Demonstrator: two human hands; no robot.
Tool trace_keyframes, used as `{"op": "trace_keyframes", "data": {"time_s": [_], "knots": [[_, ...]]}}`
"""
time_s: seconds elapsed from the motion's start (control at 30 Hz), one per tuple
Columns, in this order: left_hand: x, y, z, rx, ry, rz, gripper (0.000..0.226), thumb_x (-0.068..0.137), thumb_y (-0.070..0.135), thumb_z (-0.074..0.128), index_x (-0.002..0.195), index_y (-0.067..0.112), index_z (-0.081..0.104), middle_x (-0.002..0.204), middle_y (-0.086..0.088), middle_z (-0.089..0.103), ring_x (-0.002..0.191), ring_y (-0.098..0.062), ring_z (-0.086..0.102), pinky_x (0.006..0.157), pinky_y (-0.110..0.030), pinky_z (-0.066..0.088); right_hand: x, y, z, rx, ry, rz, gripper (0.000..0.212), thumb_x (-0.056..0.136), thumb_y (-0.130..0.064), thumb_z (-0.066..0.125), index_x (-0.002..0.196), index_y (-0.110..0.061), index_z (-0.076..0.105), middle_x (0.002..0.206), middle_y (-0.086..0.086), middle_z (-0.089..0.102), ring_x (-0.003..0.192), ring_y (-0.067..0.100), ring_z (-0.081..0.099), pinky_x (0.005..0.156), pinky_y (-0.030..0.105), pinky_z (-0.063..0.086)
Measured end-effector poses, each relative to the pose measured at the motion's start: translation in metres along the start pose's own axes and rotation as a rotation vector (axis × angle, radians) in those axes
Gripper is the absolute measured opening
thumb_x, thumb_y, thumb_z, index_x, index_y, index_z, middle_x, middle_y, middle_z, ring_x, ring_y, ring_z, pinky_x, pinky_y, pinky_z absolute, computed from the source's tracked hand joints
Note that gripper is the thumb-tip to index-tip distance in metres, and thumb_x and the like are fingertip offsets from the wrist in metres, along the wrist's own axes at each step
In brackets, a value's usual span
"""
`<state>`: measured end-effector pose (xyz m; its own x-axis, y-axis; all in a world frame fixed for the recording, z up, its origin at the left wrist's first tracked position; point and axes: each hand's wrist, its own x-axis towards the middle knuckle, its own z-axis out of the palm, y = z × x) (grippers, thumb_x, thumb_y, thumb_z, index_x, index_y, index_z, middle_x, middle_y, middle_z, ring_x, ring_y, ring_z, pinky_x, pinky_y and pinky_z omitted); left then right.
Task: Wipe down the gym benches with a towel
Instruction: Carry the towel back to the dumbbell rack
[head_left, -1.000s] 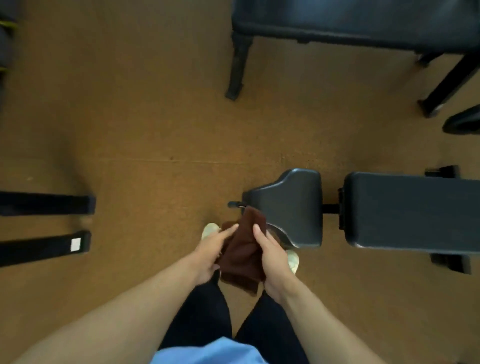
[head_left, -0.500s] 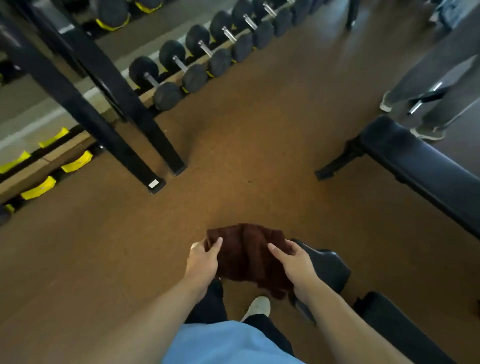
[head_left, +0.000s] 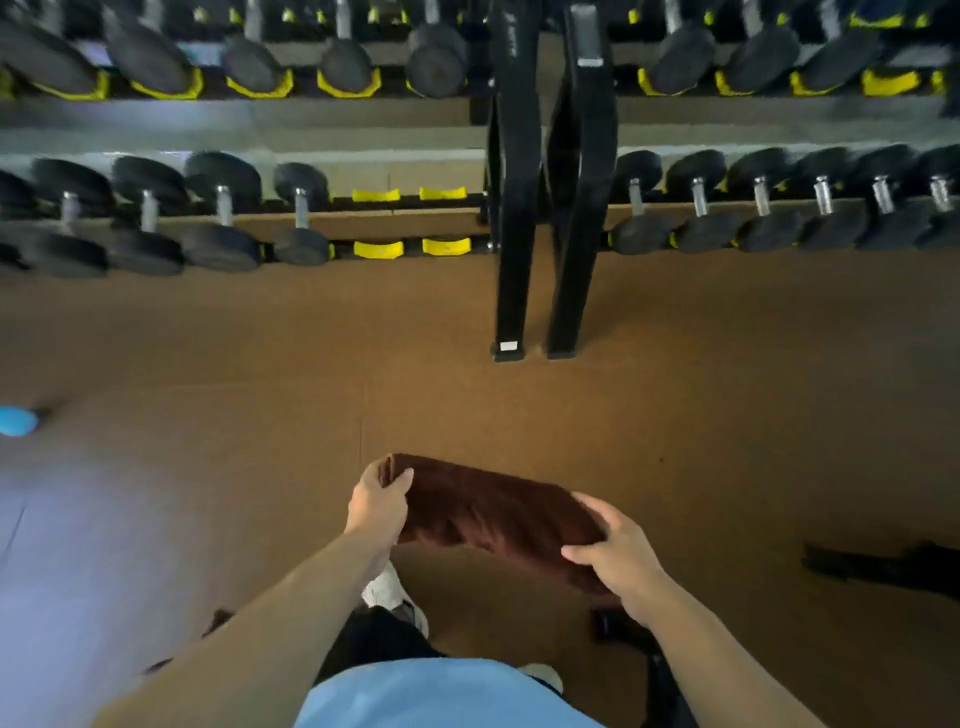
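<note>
At six o'clock, over bare brown floor (head_left: 727, 415), the left hand (head_left: 376, 506) pinches one end of the brown towel (head_left: 493, 512) and the right hand (head_left: 618, 564) grips the other, while dumbbell racks (head_left: 363, 218) line twelve o'clock.

dark brown towel (head_left: 493, 512); black dumbbells (head_left: 223, 223), yellow cradles (head_left: 378, 249); orange-brown floor (head_left: 260, 364)
</note>
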<state>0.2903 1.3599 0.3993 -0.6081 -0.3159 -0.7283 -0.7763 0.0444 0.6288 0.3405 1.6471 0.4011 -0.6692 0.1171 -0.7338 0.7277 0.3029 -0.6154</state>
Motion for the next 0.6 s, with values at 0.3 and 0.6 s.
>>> {"op": "trace_keyframes", "data": {"time_s": [0.3,0.6], "knots": [[0.122,0.034,-0.182,-0.149,0.244,-0.131,0.045,0.098,0.035,0.064,0.139,0.022,0.051,0.127,-0.009,0.064,0.113,-0.037,0.064,0.092,-0.05,0.056,0.071,-0.187,0.176,0.115,0.014,-0.141,0.049,0.085,-0.014,0.086,0.128,-0.032,0.068,0.125,-0.009,0.062,0.11,0.007,0.06,0.087,0.022,0.05],[0.198,0.082,-0.333,-0.325,0.317,-0.197,0.089,0.078,0.003,0.085,0.152,0.027,0.041,0.144,-0.008,0.053,0.12,-0.035,0.06,0.068,-0.044,0.061,0.144,-0.34,0.32,-0.339,-0.217,-0.22,0.049,0.099,-0.003,0.068,0.127,-0.043,0.069,0.14,-0.006,0.06,0.128,0.019,0.058,0.102,0.036,0.056]]}}
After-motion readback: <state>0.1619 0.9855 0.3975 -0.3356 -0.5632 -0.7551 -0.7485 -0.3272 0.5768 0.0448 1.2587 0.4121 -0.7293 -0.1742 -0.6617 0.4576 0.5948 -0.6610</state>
